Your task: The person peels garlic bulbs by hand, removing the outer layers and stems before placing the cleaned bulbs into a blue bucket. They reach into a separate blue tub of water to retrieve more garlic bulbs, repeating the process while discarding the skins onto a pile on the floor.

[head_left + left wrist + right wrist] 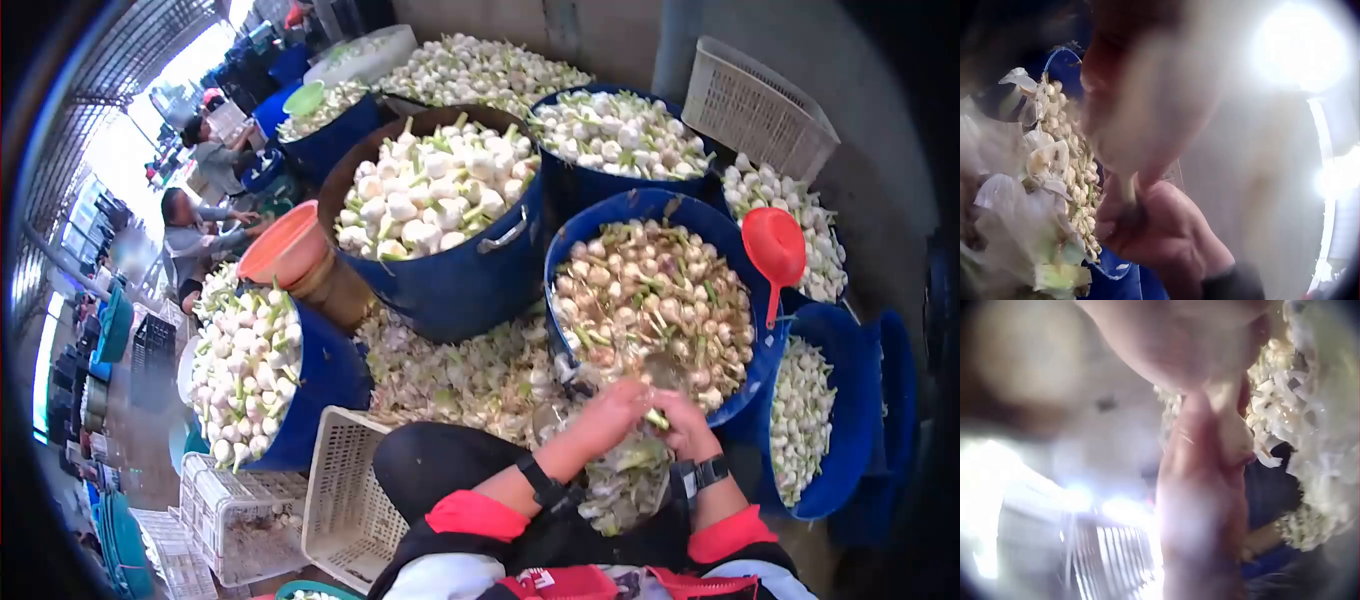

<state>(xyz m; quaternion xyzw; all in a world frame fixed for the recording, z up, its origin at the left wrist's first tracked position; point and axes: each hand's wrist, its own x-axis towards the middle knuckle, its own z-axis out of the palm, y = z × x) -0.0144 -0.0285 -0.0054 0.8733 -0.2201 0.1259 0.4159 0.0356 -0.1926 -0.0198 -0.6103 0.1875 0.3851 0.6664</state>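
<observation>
Close together over the near rim of a blue tub (560, 240), my left hand (612, 404) and right hand (686, 424) both hold one garlic bulb. Its pale green stem (657, 419) sticks out between them, and fingers hide most of the bulb. The right wrist view shows the pale garlic bulb (1234, 434) pinched by fingertips. In the left wrist view the stem (1127, 187) shows between the two hands, partly blurred. Brownish, unpeeled garlic bulbs (650, 290) fill the tub. Loose garlic skins (625, 490) lie heaped below my hands.
A red ladle (773, 250) lies at the tub's right rim. Blue tubs of white garlic stand around, including a large one (440, 290) behind. A white plastic crate (345, 500) is by my left knee. More skins (450, 375) cover the floor. Two people (200, 240) work far left.
</observation>
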